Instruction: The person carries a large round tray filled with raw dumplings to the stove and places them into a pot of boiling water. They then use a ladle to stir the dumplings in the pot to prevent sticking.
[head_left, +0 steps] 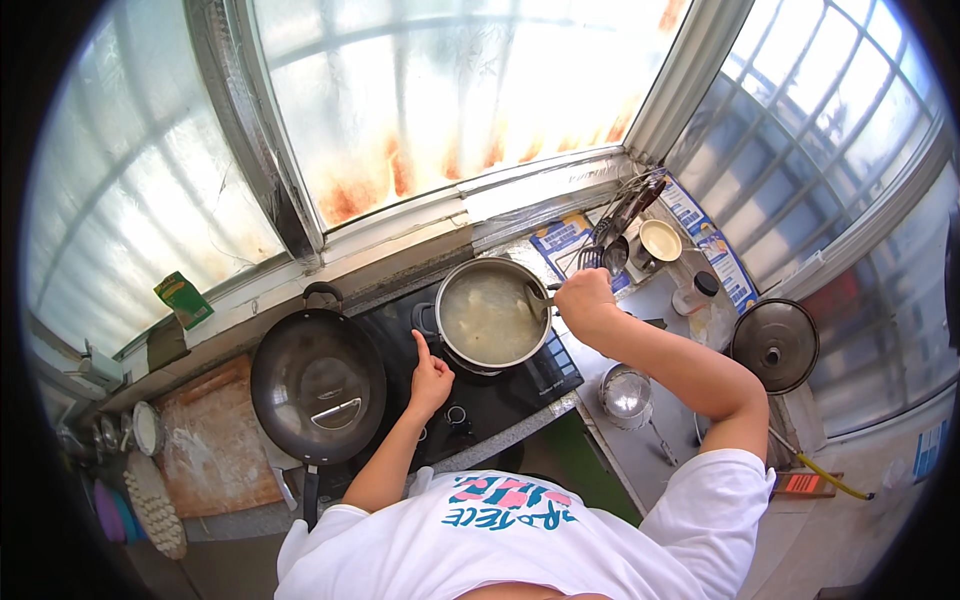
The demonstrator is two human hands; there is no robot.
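Note:
A steel pot [455, 290] of pale cloudy liquid stands on the black cooktop [500, 395]. My right hand [585, 298] is at the pot's right rim, closed on the handle of a ladle [541, 293] that dips into the liquid. My left hand [431, 378] rests on the cooktop just left of the pot, index finger stretched out and pointing toward the pot's side handle, the other fingers curled, nothing in it.
A dark wok [318, 383] sits left of the pot, with a floured wooden board [215, 450] beyond it. A steel strainer [626, 392], a pot lid [775, 345], a small pan [660, 240] and a utensil rack [620, 215] are on the right counter. Windows enclose the back.

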